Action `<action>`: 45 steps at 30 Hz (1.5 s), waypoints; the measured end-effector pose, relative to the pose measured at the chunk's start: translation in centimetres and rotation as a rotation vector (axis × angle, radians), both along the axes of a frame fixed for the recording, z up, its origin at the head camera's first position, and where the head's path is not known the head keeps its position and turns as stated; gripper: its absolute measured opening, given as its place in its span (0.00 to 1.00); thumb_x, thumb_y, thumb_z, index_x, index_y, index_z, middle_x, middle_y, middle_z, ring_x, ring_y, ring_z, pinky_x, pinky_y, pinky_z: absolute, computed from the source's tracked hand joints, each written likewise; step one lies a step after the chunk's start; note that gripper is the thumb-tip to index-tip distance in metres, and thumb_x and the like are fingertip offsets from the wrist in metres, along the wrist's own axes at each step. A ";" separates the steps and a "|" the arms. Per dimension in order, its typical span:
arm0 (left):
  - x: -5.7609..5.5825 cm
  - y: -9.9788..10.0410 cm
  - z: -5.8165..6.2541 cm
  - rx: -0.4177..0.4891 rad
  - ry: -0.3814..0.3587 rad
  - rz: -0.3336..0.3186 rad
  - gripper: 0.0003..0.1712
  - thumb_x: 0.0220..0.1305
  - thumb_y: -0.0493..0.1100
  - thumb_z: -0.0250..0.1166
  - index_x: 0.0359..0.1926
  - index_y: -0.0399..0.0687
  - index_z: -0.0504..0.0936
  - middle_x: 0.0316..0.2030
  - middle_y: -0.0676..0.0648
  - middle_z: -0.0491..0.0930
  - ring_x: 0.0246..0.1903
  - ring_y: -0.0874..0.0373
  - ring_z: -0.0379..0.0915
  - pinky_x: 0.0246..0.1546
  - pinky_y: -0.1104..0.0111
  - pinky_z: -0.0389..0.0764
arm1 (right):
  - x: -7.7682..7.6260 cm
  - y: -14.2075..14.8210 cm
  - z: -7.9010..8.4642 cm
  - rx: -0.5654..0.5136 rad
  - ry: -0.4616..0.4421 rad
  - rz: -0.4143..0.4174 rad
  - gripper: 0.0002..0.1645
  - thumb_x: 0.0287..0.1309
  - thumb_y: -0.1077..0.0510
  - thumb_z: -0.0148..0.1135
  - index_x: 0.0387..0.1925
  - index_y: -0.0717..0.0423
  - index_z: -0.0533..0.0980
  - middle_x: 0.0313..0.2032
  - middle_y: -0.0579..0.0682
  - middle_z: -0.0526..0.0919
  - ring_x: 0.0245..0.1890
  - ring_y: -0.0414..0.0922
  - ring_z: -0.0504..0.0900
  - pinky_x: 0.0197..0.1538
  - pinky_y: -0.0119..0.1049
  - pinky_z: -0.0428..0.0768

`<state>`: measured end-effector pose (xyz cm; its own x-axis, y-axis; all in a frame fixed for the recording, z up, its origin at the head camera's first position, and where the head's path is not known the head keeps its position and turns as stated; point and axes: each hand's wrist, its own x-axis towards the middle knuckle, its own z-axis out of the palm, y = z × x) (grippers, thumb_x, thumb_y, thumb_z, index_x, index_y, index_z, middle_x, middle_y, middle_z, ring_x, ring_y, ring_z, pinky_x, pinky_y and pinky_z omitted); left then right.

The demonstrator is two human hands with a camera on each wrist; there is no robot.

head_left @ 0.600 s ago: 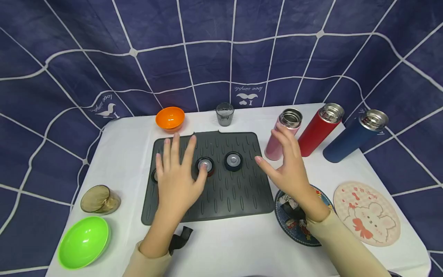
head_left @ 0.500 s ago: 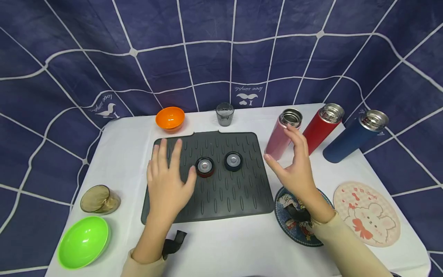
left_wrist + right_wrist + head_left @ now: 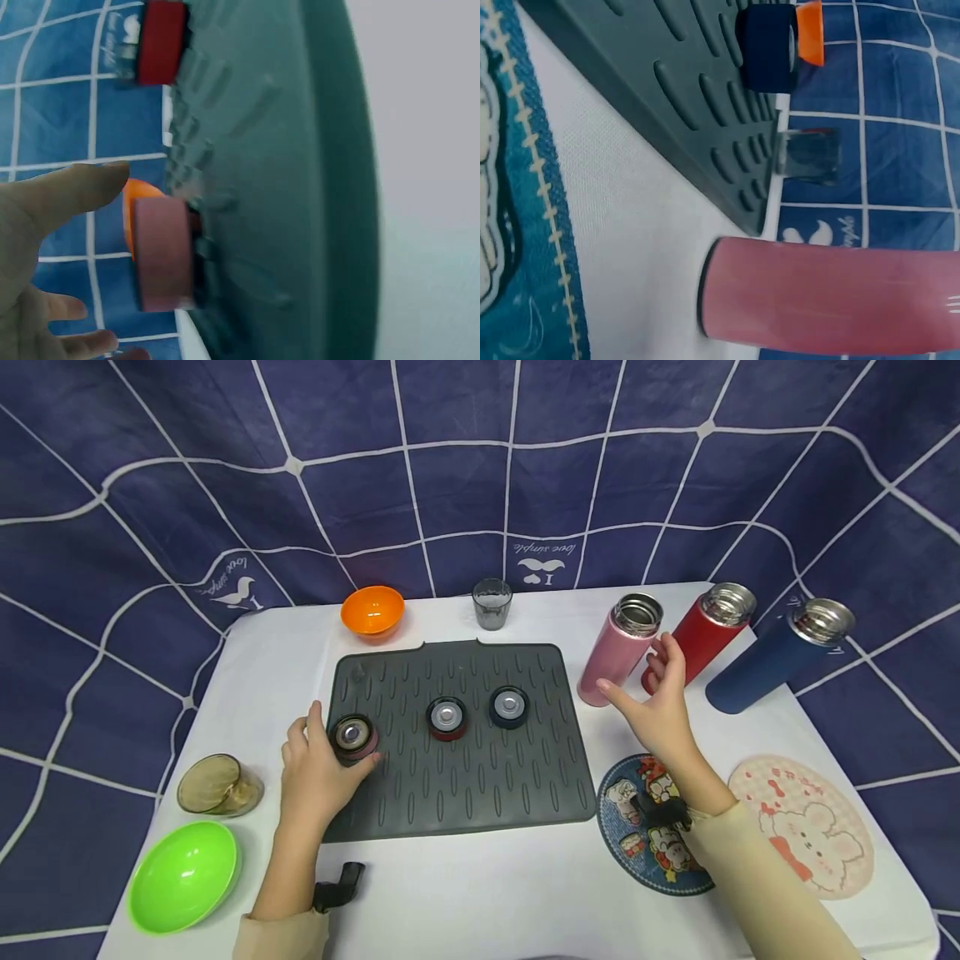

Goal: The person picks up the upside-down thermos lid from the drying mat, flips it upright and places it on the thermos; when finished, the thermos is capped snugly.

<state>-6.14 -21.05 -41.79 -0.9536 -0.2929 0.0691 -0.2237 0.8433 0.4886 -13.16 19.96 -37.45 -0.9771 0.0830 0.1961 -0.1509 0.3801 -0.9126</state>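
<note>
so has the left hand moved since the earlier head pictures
Yes. Against the dark mat, the left hand has shifted left, from over the mat to its left edge, beside the pink lid.

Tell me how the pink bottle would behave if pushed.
The pink bottle, tall and narrow, would probably tip if pushed near its top. Its metal neck suggests a stiff body that should barely give. Once over, it would likely roll, its body being round.
</note>
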 end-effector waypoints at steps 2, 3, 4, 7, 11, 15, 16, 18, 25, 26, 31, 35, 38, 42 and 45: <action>-0.6 -0.5 -0.6 0.031 -0.052 -0.010 0.66 0.44 0.55 0.75 0.73 0.39 0.42 0.65 0.27 0.52 0.62 0.30 0.51 0.56 0.37 0.62 | -1.1 0.4 -1.0 -0.021 -0.046 0.010 0.62 0.48 0.56 0.72 0.72 0.48 0.39 0.71 0.55 0.49 0.71 0.55 0.54 0.71 0.55 0.53; -0.8 -0.6 -0.8 0.043 -0.082 -0.012 0.66 0.44 0.55 0.75 0.73 0.38 0.42 0.64 0.26 0.53 0.62 0.29 0.52 0.56 0.36 0.62 | -1.6 0.5 -1.6 -0.024 -0.071 0.010 0.62 0.47 0.55 0.72 0.72 0.46 0.39 0.71 0.54 0.49 0.71 0.55 0.54 0.71 0.55 0.53; -1.0 -0.8 -0.9 0.050 -0.112 -0.012 0.65 0.45 0.55 0.74 0.72 0.37 0.43 0.63 0.25 0.53 0.62 0.29 0.52 0.55 0.37 0.63 | -2.1 0.7 -2.2 -0.030 -0.094 0.010 0.62 0.46 0.54 0.73 0.71 0.44 0.40 0.70 0.52 0.50 0.71 0.54 0.55 0.71 0.54 0.53; -1.5 -1.1 -1.2 0.050 -0.175 -0.011 0.61 0.45 0.55 0.75 0.70 0.33 0.49 0.60 0.24 0.59 0.59 0.28 0.58 0.54 0.38 0.66 | -3.2 1.0 -3.7 -0.027 -0.145 0.008 0.62 0.45 0.50 0.74 0.70 0.40 0.41 0.70 0.49 0.52 0.70 0.52 0.56 0.71 0.52 0.54; -2.0 -1.1 -1.2 0.031 -0.185 -0.010 0.56 0.43 0.53 0.76 0.66 0.29 0.58 0.55 0.25 0.66 0.55 0.29 0.64 0.52 0.40 0.68 | -4.1 1.0 -4.8 -0.027 -0.152 0.012 0.59 0.45 0.50 0.74 0.70 0.42 0.44 0.68 0.50 0.55 0.70 0.53 0.55 0.71 0.54 0.54; -2.5 -1.2 -1.4 0.035 -0.163 -0.001 0.52 0.44 0.51 0.77 0.64 0.30 0.61 0.54 0.26 0.69 0.54 0.31 0.65 0.54 0.42 0.67 | -4.5 1.2 -5.3 -0.045 -0.136 0.003 0.57 0.47 0.53 0.73 0.69 0.46 0.45 0.67 0.51 0.57 0.70 0.54 0.56 0.70 0.54 0.55; -2.5 -1.2 -1.5 0.034 -0.160 0.003 0.52 0.44 0.51 0.76 0.63 0.30 0.62 0.54 0.26 0.69 0.54 0.31 0.65 0.55 0.42 0.67 | -4.7 1.2 -5.4 -0.048 -0.133 0.001 0.56 0.47 0.53 0.73 0.69 0.46 0.46 0.66 0.51 0.58 0.69 0.53 0.57 0.70 0.53 0.56; -2.7 -1.2 -1.6 0.031 -0.152 0.008 0.50 0.44 0.50 0.76 0.63 0.30 0.63 0.53 0.26 0.69 0.54 0.31 0.65 0.55 0.43 0.66 | -4.9 1.3 -5.6 -0.045 -0.132 0.004 0.54 0.48 0.52 0.72 0.69 0.46 0.48 0.66 0.51 0.60 0.68 0.52 0.59 0.70 0.53 0.57; -2.6 -0.9 -1.5 0.037 -0.071 0.054 0.46 0.43 0.52 0.76 0.59 0.33 0.67 0.51 0.28 0.75 0.51 0.33 0.72 0.49 0.45 0.71 | -5.1 1.4 -6.0 -0.033 -0.145 0.035 0.50 0.50 0.52 0.71 0.67 0.47 0.50 0.64 0.52 0.64 0.66 0.50 0.64 0.69 0.49 0.62; -2.5 -0.7 -1.4 0.051 -0.048 0.057 0.46 0.43 0.51 0.76 0.60 0.33 0.66 0.52 0.29 0.75 0.51 0.33 0.72 0.49 0.45 0.71 | -5.1 1.4 -6.0 -0.033 -0.144 0.035 0.50 0.50 0.52 0.71 0.67 0.47 0.50 0.64 0.52 0.64 0.66 0.50 0.64 0.69 0.49 0.62; -2.1 0.7 0.5 0.183 0.102 0.018 0.45 0.44 0.46 0.76 0.62 0.38 0.65 0.55 0.33 0.73 0.56 0.38 0.70 0.55 0.46 0.70 | -5.2 1.4 -6.0 -0.023 -0.145 0.047 0.50 0.50 0.51 0.71 0.67 0.47 0.50 0.64 0.53 0.64 0.66 0.50 0.65 0.68 0.49 0.62; -2.1 2.4 3.3 0.288 0.213 -0.083 0.44 0.42 0.46 0.77 0.61 0.45 0.68 0.50 0.42 0.74 0.41 0.50 0.73 0.42 0.62 0.78 | -5.3 1.4 -5.9 -0.014 -0.154 0.053 0.50 0.50 0.50 0.71 0.67 0.48 0.50 0.64 0.53 0.64 0.66 0.51 0.65 0.68 0.49 0.62; -2.6 4.1 5.6 0.339 0.279 -0.187 0.44 0.41 0.48 0.79 0.61 0.52 0.70 0.47 0.48 0.73 0.36 0.60 0.68 0.35 0.74 0.74 | -5.3 1.4 -5.9 -0.016 -0.156 0.055 0.50 0.50 0.50 0.70 0.67 0.48 0.50 0.64 0.53 0.64 0.66 0.51 0.65 0.68 0.49 0.62; -3.7 6.5 7.9 0.423 0.346 -0.335 0.44 0.39 0.48 0.80 0.60 0.57 0.72 0.52 0.53 0.71 0.45 0.66 0.68 0.42 0.79 0.73 | -5.2 1.5 -6.0 -0.017 -0.154 0.056 0.50 0.51 0.51 0.70 0.67 0.48 0.50 0.64 0.53 0.64 0.66 0.51 0.65 0.68 0.50 0.62; -4.6 8.3 9.0 0.528 0.347 -0.419 0.43 0.41 0.47 0.79 0.60 0.58 0.71 0.58 0.58 0.71 0.50 0.66 0.71 0.46 0.75 0.74 | -5.1 1.4 -5.7 -0.015 -0.167 0.057 0.50 0.51 0.51 0.70 0.67 0.48 0.50 0.64 0.53 0.64 0.66 0.51 0.65 0.69 0.50 0.62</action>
